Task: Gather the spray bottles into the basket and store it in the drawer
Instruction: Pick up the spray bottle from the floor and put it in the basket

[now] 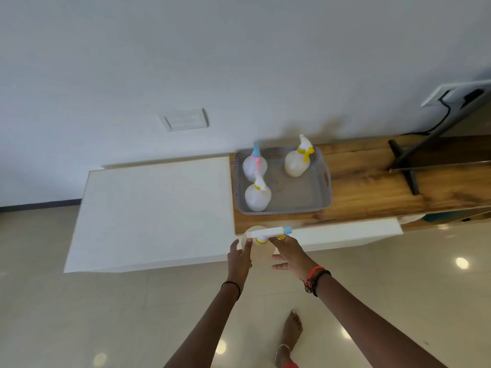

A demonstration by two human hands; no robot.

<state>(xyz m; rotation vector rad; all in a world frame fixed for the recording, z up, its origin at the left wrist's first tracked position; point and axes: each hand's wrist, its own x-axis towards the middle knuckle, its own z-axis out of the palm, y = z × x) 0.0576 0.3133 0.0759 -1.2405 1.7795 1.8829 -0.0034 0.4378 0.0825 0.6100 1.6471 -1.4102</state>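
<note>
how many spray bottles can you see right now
4. Three translucent plastic spray bottles stand in the grey basket: back left, front left, back right. The fourth is between both hands at the counter's front edge.

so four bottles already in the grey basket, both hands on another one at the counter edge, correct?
No. The head view shows three bottles in the grey basket; the fourth bottle is the one between the left hand and right hand at the counter edge.
</note>
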